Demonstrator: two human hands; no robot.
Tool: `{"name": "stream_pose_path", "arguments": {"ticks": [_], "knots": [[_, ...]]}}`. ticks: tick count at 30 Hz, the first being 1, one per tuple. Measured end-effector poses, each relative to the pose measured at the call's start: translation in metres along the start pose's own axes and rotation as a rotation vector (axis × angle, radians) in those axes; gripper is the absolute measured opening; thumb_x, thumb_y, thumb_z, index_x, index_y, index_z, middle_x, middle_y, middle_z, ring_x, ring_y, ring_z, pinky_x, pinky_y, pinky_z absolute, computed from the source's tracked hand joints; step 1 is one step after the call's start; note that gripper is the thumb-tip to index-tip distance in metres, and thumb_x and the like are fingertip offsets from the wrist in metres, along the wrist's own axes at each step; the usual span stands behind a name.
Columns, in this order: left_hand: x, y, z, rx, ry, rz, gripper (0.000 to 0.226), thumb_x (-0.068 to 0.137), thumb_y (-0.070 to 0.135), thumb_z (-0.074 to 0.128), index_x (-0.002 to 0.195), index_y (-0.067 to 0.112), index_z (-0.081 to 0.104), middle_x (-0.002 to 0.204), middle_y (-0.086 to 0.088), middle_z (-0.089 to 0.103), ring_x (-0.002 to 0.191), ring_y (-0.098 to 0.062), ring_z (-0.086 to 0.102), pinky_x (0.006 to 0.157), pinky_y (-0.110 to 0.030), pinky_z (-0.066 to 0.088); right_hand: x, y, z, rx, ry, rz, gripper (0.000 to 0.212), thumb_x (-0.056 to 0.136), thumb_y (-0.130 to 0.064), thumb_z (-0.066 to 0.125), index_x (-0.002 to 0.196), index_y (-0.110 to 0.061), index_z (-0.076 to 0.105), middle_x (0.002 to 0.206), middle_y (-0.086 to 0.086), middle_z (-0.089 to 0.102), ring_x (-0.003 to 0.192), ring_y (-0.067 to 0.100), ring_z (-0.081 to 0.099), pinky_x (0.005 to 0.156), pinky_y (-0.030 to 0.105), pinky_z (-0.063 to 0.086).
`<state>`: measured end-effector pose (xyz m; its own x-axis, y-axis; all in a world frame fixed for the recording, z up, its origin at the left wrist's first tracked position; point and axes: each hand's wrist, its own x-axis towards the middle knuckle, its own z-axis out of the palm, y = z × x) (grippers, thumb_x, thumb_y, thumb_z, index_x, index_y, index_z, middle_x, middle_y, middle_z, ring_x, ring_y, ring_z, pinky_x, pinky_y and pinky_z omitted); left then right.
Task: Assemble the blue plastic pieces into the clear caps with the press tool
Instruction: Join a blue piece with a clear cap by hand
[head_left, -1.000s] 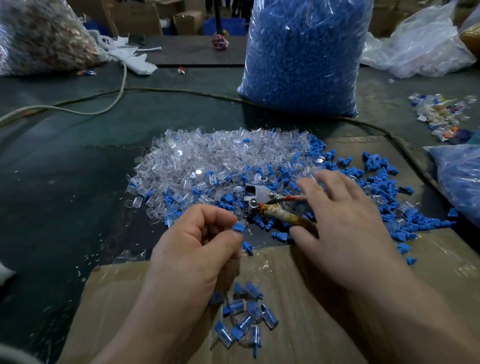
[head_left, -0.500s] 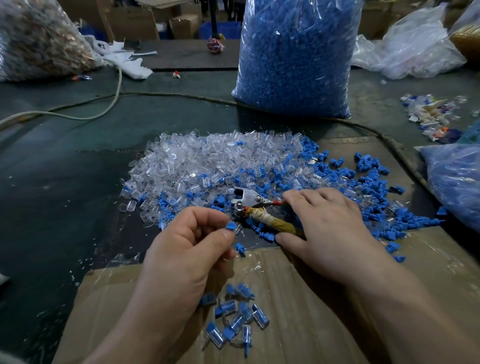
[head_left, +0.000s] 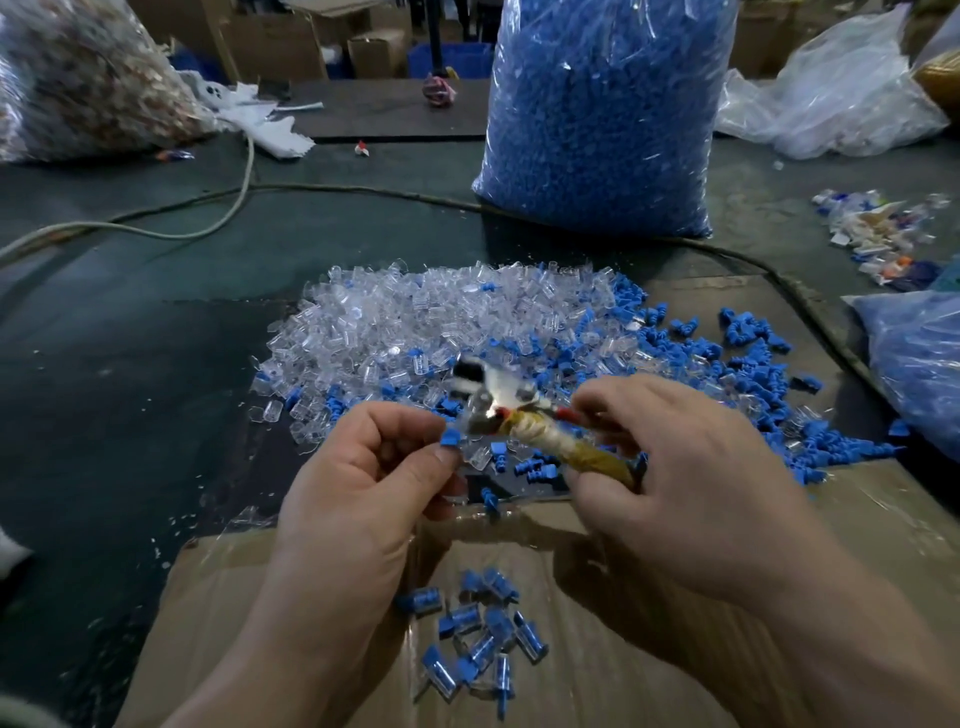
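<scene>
My left hand pinches a small blue plastic piece between thumb and forefinger. My right hand grips the tape-wrapped handles of the press tool, lifted off the table; its metal head is blurred and sits just right of the blue piece. Behind lies a heap of clear caps, with loose blue pieces spread to its right. Several assembled caps lie on the cardboard below my hands.
A tall bag of blue pieces stands at the back. A cable crosses the dark table. Cardboard covers the near side. Another blue-filled bag lies at right, and other bags at the back corners.
My right hand closed round the press tool and lifted it from the table toward my left hand. My left hand kept pinching the blue piece.
</scene>
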<state>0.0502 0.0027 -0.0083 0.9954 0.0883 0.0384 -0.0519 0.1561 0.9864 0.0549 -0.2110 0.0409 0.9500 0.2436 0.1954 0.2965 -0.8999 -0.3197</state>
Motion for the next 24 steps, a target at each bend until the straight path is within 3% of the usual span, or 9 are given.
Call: {"name": "stream_pose_path", "arguments": {"ticks": [3, 8, 11, 14, 19, 24], "knots": [[0.001, -0.003, -0.001, -0.005, 0.016, 0.007, 0.03, 0.066, 0.036, 0.078, 0.094, 0.025, 0.073, 0.082, -0.009, 0.073, 0.07, -0.02, 0.071, 0.062, -0.03, 0.056, -0.003, 0.0, -0.002, 0.005, -0.075, -0.036, 0.045, 0.071, -0.058, 0.043, 0.114, -0.043, 0.048, 0.098, -0.024, 0.05, 0.093, 0.0, 0.045, 0.082, 0.026, 0.044], [0.001, -0.004, -0.003, -0.035, 0.025, 0.019, 0.027, 0.072, 0.034, 0.078, 0.096, 0.024, 0.072, 0.089, -0.012, 0.073, 0.074, -0.031, 0.073, 0.062, -0.043, 0.06, -0.005, -0.001, -0.003, 0.035, -0.073, -0.081, 0.059, 0.072, -0.056, 0.043, 0.127, -0.037, 0.047, 0.109, -0.022, 0.048, 0.103, 0.001, 0.044, 0.089, 0.021, 0.039], [0.001, -0.005, -0.004, -0.005, 0.024, 0.042, 0.017, 0.08, 0.024, 0.074, 0.096, 0.026, 0.072, 0.086, -0.008, 0.073, 0.071, -0.024, 0.072, 0.059, -0.037, 0.059, -0.005, 0.001, -0.003, 0.022, -0.111, -0.076, 0.061, 0.072, -0.059, 0.039, 0.13, -0.04, 0.041, 0.112, -0.025, 0.043, 0.107, -0.002, 0.04, 0.093, 0.02, 0.035], [-0.001, -0.003, -0.003, -0.011, 0.013, 0.041, 0.024, 0.073, 0.032, 0.076, 0.095, 0.026, 0.072, 0.085, -0.006, 0.072, 0.07, -0.022, 0.071, 0.059, -0.037, 0.059, -0.004, 0.002, -0.002, 0.009, -0.136, -0.068, 0.061, 0.071, -0.062, 0.035, 0.13, -0.046, 0.036, 0.113, -0.027, 0.042, 0.108, -0.002, 0.038, 0.094, 0.02, 0.032], [-0.004, 0.0, -0.001, 0.033, -0.011, 0.068, 0.029, 0.068, 0.04, 0.075, 0.094, 0.027, 0.071, 0.085, -0.005, 0.072, 0.072, -0.023, 0.071, 0.063, -0.038, 0.06, -0.002, -0.002, 0.0, -0.022, -0.175, -0.09, 0.056, 0.071, -0.07, 0.03, 0.123, -0.051, 0.038, 0.1, -0.027, 0.049, 0.098, -0.002, 0.044, 0.09, 0.026, 0.041], [-0.006, 0.005, 0.0, -0.047, -0.026, 0.052, 0.014, 0.078, 0.022, 0.071, 0.092, 0.023, 0.072, 0.083, -0.005, 0.072, 0.067, -0.018, 0.069, 0.057, -0.031, 0.057, -0.001, -0.009, 0.0, -0.035, -0.105, -0.074, 0.052, 0.069, -0.066, 0.032, 0.109, -0.043, 0.055, 0.086, -0.02, 0.057, 0.083, 0.0, 0.05, 0.078, 0.028, 0.046]]}}
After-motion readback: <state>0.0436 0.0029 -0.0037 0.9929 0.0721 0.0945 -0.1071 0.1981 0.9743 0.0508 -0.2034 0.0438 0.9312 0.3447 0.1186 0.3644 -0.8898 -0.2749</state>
